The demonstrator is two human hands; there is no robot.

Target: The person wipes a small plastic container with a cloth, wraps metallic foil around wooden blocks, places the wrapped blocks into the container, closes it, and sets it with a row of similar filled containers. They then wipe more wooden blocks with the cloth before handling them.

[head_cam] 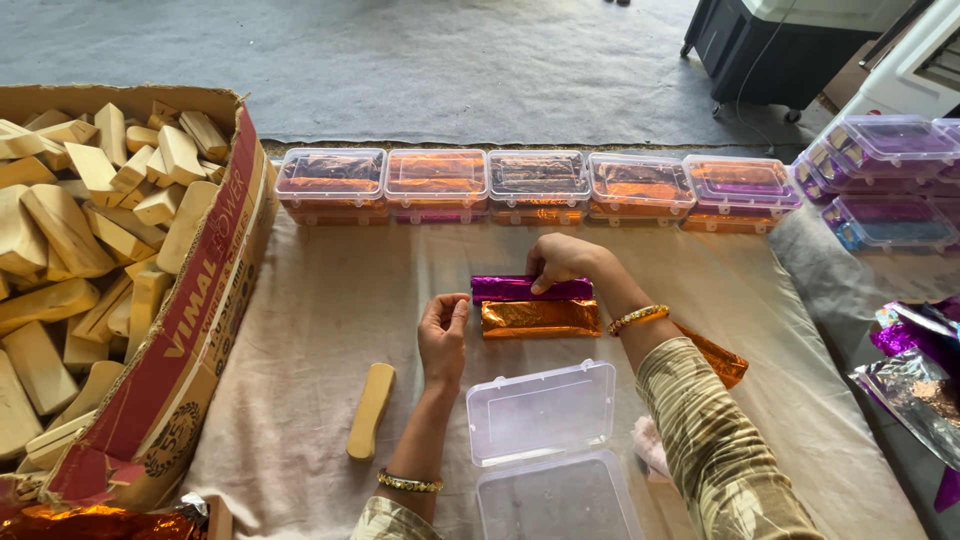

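My right hand (562,260) presses its fingers down on a purple foil-wrapped block (520,289) lying on the cloth. Touching its near side lies an orange foil-wrapped block (540,318). My left hand (443,335) rests just left of the two blocks, fingers curled, holding nothing that I can see. A bare wooden block (371,410) lies on the cloth to the left of my left forearm. An open clear plastic box (540,410) with its lid flipped back sits in front of me. More orange foil (720,358) shows behind my right forearm.
A cardboard carton (190,330) full of bare wooden blocks stands at the left. A row of closed clear boxes (540,180) holding foil-wrapped blocks lines the far edge of the cloth, with more stacked at the right (885,150). Loose foil sheets (915,380) lie at the right.
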